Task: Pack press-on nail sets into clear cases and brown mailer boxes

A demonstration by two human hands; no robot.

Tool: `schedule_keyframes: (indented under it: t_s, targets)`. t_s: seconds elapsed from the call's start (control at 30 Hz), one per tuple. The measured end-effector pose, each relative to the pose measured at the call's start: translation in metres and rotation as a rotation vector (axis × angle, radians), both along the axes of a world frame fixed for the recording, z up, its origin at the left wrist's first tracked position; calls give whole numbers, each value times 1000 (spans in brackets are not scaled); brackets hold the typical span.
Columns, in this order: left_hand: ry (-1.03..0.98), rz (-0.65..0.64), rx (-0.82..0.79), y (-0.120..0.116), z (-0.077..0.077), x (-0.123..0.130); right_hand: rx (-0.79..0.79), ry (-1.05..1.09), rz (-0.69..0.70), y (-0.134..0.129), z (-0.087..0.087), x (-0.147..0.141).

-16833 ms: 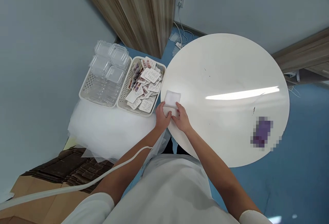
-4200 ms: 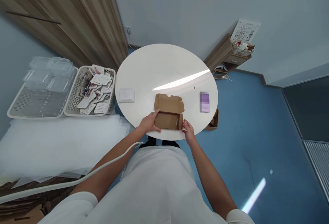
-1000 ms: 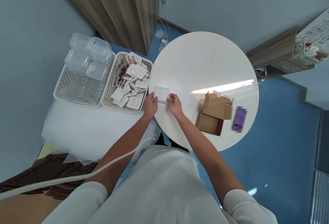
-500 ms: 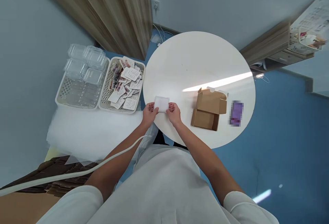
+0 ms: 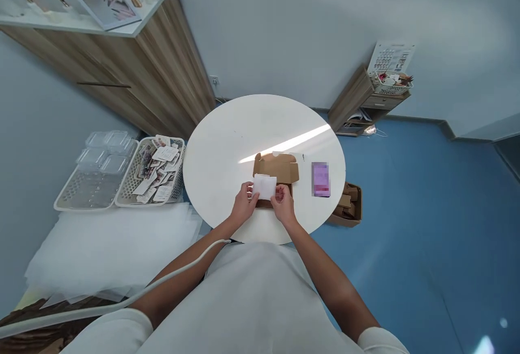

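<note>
A flat, square white packet (image 5: 264,186), which looks wrapped in thin foam sheet, is held level between my two hands. My left hand (image 5: 244,203) pinches its left edge, thumb on top. At the right edge, my right hand (image 5: 283,204) grips it the same way. Directly beneath is an open brown cardboard box (image 5: 278,167), its lid folded back. The packet and my fingers hide most of the box's inside. What the packet contains cannot be seen.
The box stands on a round white table (image 5: 215,148). A blurred purple item (image 5: 320,179) lies to its right. At left are a basket of cards (image 5: 179,180), a basket of clear plastic boxes (image 5: 65,199) and white foam sheets (image 5: 109,245). A carton (image 5: 354,216) sits on the floor.
Both hands have carried the white packet rightward from the table's near left edge to over the open box. My view has shifted right and up, bringing the floor carton into sight.
</note>
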State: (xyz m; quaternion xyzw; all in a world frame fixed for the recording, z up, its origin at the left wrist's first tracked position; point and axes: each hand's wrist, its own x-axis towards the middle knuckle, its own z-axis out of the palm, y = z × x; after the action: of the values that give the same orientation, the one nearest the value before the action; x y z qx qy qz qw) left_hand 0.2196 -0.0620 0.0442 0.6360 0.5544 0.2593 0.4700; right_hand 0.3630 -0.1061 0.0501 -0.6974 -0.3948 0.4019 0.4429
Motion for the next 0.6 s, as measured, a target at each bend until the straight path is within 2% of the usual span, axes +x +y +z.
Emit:
schedule_keyframes:
  t_s: [0.13, 0.27, 0.47, 0.6]
  targets:
    - [177, -130, 0, -10, -7, 27, -87, -161, 75, -14, -16, 28]
    - [283, -207, -32, -16, -11, 33, -163, -273, 210, -18, -30, 39]
    - [484, -334, -50, -17, -11, 36, -195, -418, 387, -12, -33, 48]
    - [597, -451, 0, -23, -14, 42, -237, -514, 476, -12, -35, 47]
